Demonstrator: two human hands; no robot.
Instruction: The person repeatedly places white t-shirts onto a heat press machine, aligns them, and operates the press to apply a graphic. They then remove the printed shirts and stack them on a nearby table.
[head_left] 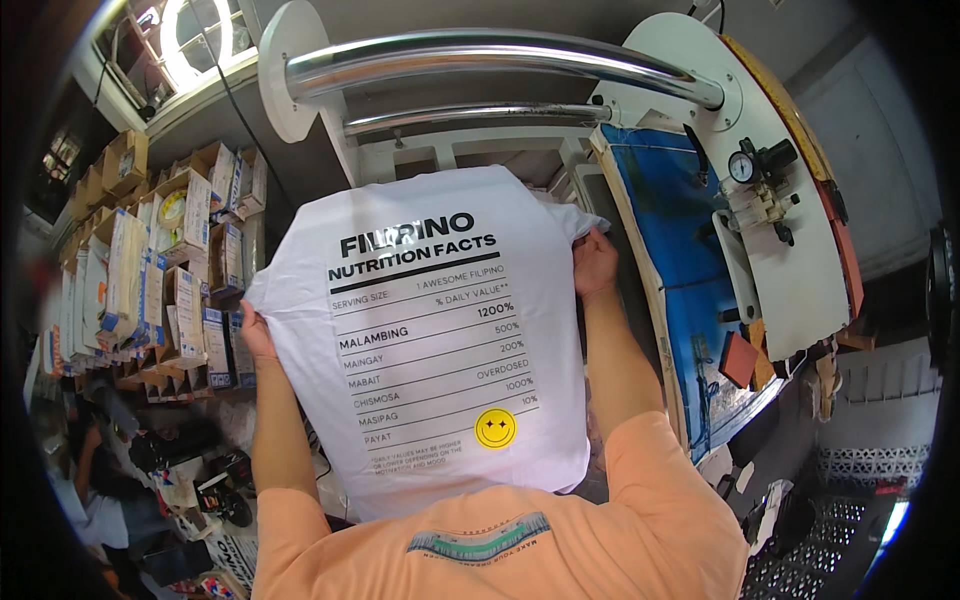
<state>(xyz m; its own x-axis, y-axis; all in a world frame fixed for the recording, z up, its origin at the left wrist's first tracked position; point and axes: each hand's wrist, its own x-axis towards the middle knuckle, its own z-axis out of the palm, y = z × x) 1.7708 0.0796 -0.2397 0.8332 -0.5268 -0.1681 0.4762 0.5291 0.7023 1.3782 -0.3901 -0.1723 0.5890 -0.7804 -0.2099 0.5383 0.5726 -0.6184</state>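
Observation:
A white T-shirt (pixel 450 300) is spread out in front of me, with rows of black printing and a round yellow smiley face on it. My left hand (pixel 257 333) grips the fabric at the left sleeve, fingers closed on it. On the opposite side, my right hand (pixel 596 262) pinches the right sleeve, partly tucked under the cloth. The shirt hides most of what lies beneath it.
A machine with curved chrome tubes (pixel 500 70) and a pressure gauge (pixel 741 167) stands ahead, beside a blue-covered board (pixel 650 200). Stacked cardboard boxes (pixel 180 250) fill the left. Another person (pixel 90 500) is at lower left. A perforated plastic crate (pixel 850 530) sits lower right.

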